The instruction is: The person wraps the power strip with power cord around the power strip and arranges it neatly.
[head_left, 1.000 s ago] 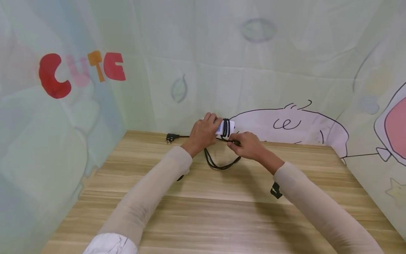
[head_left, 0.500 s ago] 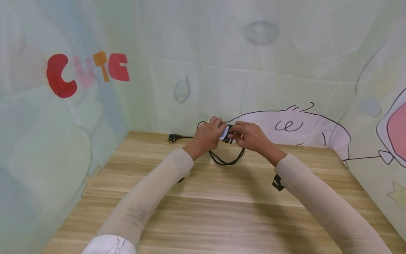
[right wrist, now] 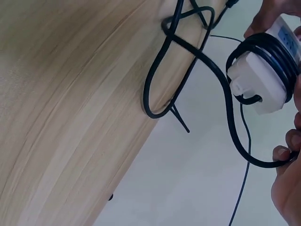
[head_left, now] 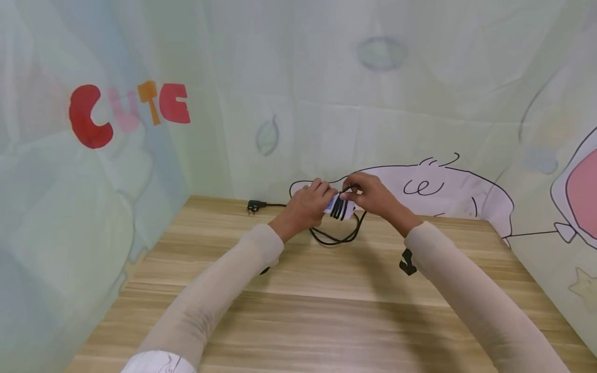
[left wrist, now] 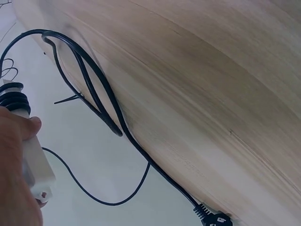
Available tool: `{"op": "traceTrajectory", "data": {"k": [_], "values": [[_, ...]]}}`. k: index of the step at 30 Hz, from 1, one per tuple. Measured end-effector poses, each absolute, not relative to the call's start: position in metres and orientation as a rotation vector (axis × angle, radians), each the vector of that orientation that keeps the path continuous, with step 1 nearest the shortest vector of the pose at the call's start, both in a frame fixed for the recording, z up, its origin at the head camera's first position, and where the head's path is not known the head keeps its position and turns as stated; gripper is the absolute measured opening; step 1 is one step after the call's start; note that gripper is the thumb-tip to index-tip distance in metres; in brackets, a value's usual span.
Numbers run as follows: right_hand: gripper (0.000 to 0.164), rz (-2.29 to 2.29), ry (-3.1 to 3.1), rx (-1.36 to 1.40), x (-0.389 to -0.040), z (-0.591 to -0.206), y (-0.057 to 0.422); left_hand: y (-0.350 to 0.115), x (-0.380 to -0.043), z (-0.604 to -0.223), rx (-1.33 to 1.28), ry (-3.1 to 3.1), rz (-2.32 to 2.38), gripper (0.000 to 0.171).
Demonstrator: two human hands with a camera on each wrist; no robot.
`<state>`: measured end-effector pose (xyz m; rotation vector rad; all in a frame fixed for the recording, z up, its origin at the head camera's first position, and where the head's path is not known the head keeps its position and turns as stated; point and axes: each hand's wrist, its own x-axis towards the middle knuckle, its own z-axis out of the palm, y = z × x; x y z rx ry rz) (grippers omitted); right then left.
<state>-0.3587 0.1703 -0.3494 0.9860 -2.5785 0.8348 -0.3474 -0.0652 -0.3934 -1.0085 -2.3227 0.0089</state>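
Note:
A white power strip [right wrist: 257, 77] is held up near the back of the table, its black cord [right wrist: 275, 54] wound in several turns around one end. My left hand [head_left: 305, 207] grips the other end, thumb and fingers around the body, as the left wrist view [left wrist: 37, 165] also gives. My right hand [head_left: 370, 194] pinches the cord just above the turns, to the right of the strip. From there the loose cord [head_left: 333, 242] drops in a loop onto the wood. Its black plug [head_left: 254, 205] lies to the left of my left hand, prongs showing.
The wooden table [head_left: 298, 321] ends at a fabric backdrop [head_left: 233, 145] with printed drawings, right behind the hands. Side panels of the same fabric rise at left and right. A small black piece [head_left: 407, 262] hangs under my right sleeve.
My right hand has risen from below the strip to its upper right, drawing the cord across it. My left hand keeps its grip; the strip has tilted, and the plug stays put.

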Motion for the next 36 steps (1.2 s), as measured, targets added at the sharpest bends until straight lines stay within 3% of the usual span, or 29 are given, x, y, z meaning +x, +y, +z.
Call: {"op": "traceTrajectory", "data": {"k": [5, 21, 36], "values": [[0.008, 0.985, -2.618, 0.962, -0.361, -0.349, 0.171, -0.064, -0.347, -0.396, -1.035, -2.287, 0.023, 0.047], [0.022, 1.159, -2.608, 0.778, -0.378, -0.357, 0.173, -0.062, -0.343, -0.394, -1.064, -2.260, -0.014, 0.050], [0.031, 1.682, -2.498, 0.638, -0.387, -0.379, 0.185, -0.055, -0.340, -0.385, -1.075, -2.201, -0.008, 0.046]]}}
